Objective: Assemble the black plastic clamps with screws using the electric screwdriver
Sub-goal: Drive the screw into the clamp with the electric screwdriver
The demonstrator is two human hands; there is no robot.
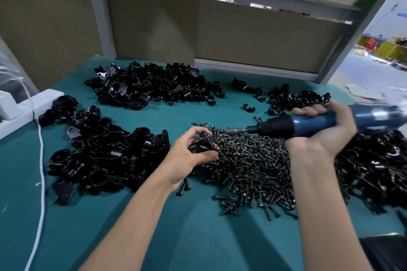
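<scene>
Screws [253,167] lie in a broad heap on the teal table [198,237], between the two hands and under the right wrist. At the heap's left edge the left hand [189,156] pinches a clamp [204,142] between thumb and curled fingers, holding it just above the screws. Whether a screw sits in it is too small to tell. The right hand [326,130], palm turned up, is wrapped round the blue screwdriver [308,122]. The tool lies roughly level, its bit [236,131] pointing at the left hand and stopping short of the clamp, not touching it. Loose black clamp parts lie in piles all around: a left pile [99,149] near the left hand's outer side, a far pile [149,88] beyond it, a small pile [295,99] beyond the right hand, and a right pile [374,167] beside the right forearm. A white cord [40,160] runs down the table well left of the left hand.
</scene>
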